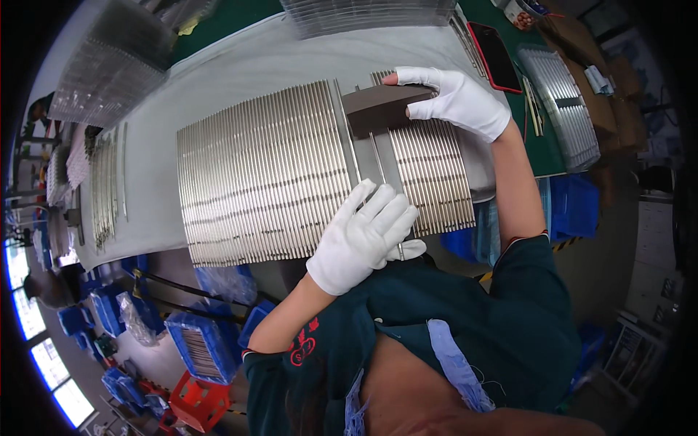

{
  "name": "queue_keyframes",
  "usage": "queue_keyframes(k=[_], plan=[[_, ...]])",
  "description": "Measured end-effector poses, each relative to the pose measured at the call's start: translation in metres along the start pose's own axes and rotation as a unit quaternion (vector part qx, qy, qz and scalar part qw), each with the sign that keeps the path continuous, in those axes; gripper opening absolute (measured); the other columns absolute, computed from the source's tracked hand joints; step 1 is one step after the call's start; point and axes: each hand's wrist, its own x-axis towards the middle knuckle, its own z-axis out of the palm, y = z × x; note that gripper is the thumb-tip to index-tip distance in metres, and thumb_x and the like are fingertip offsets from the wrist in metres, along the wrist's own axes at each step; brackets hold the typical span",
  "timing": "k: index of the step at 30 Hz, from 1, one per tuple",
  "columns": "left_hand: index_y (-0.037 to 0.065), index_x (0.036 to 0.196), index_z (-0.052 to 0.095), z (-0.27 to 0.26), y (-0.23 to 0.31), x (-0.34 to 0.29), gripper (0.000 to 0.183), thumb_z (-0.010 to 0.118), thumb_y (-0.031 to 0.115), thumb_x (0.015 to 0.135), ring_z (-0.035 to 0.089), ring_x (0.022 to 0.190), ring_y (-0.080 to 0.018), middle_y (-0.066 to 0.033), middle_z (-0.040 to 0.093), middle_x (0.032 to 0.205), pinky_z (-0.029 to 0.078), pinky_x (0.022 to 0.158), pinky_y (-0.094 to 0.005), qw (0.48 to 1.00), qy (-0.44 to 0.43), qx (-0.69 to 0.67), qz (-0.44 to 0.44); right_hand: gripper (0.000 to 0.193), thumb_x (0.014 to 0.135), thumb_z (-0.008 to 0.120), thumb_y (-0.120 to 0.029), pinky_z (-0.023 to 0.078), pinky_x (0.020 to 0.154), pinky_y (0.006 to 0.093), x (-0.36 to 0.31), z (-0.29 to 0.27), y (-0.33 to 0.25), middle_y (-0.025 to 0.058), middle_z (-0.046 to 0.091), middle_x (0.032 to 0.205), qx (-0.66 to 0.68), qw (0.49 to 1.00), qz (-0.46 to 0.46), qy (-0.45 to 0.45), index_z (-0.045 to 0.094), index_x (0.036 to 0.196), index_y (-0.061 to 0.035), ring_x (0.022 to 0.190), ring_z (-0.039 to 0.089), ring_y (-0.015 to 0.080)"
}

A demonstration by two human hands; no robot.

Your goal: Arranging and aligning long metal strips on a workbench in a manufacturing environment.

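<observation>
Grey sheeting covers a long workbench [240, 65] that runs across the scene, with green matting showing along its far edge and blue plastic crates [203, 345] stacked on the floor to the near left. On the sheeting lies a wide row of thin metal rods [262, 174], packed side by side like a ribbed mat; a narrow gap parts the large left block from a smaller right block [432, 178]. Both hands wear white cloth gloves. The left hand [363, 240] rests at the near edge of the gap, fingers held loosely together and laid flat over the rod ends, and a single rod seems to pass under the thumb. The right hand [454, 98] reaches to the far edge of the smaller block, fingers curled down and pressing a dark brown flat board [382, 109] that lies across the rod tops. A red-cased phone [494, 54] lies on the green mat just beyond that hand, and another ribbed tray [563, 102] sits farther right. More loose rods [109, 185] lie in a thin bundle on the left of the sheeting, well apart from the hands.
</observation>
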Motion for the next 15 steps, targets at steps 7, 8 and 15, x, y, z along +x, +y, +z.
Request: queue_keyframes(k=[7, 8, 15], plan=[[0.005, 0.102, 0.064, -0.007, 0.000, 0.000, 0.043, 0.071, 0.041, 0.080, 0.058, 0.094, -0.0237, -0.0070, 0.055, 0.097, 0.047, 0.096, -0.0395, 1.000, -0.016, -0.005, -0.017, 0.049, 0.090, 0.075, 0.000, 0.050, 0.109, 0.0310, -0.005, -0.013, 0.003, 0.0074, 0.066, 0.138, 0.041, 0.997, 0.057, 0.012, 0.064, 0.137, -0.0019, 0.122, 0.064, 0.0163], [0.004, 0.102, 0.064, -0.006, 0.000, -0.001, 0.043, 0.072, 0.041, 0.080, 0.058, 0.093, -0.0241, -0.0077, 0.054, 0.097, 0.048, 0.095, -0.0395, 1.000, -0.005, -0.017, -0.018, 0.049, 0.090, 0.075, 0.000, 0.050, 0.109, 0.0310, -0.005, -0.009, 0.002, 0.0074, 0.066, 0.138, 0.040, 0.997, 0.058, 0.009, 0.064, 0.137, -0.0019, 0.122, 0.064, 0.0163], [0.003, 0.100, 0.064, -0.004, -0.002, -0.005, 0.043, 0.073, 0.040, 0.079, 0.058, 0.092, -0.0250, -0.0087, 0.054, 0.096, 0.048, 0.093, -0.0394, 0.998, 0.016, -0.045, -0.031, 0.054, 0.089, 0.076, -0.001, 0.048, 0.110, 0.0297, -0.005, 0.004, 0.007, 0.0072, 0.067, 0.135, -0.027, 0.998, 0.036, 0.042, 0.062, 0.141, -0.0039, 0.124, 0.062, 0.0155]])
